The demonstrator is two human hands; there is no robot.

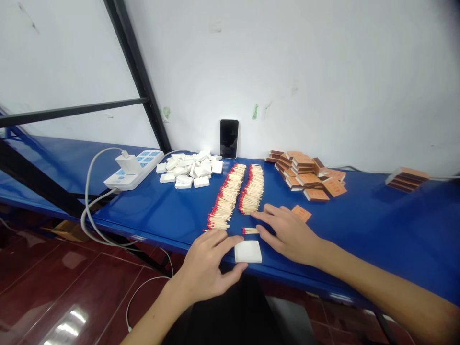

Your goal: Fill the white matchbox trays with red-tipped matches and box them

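My left hand [208,263] grips a white matchbox tray [248,251] at the table's front edge, with thumb and index finger on opposite sides of its left end. Just above the tray lies a small group of matches [250,230] with red heads to the left. My right hand [287,235] rests over the table with thumb and index finger apart. Its index fingertip is at the near end of the right row of matches [252,189], and its thumb tip is at the small group. A longer left row of matches [227,199] runs alongside.
White trays [187,167] are heaped at the back left, beside a power strip [134,170] with a plugged-in charger. A phone [229,139] leans on the wall. Orange matchbox sleeves [305,172] are piled at the back right; one sleeve [301,213] lies behind my right hand. A stack [407,179] stands far right.
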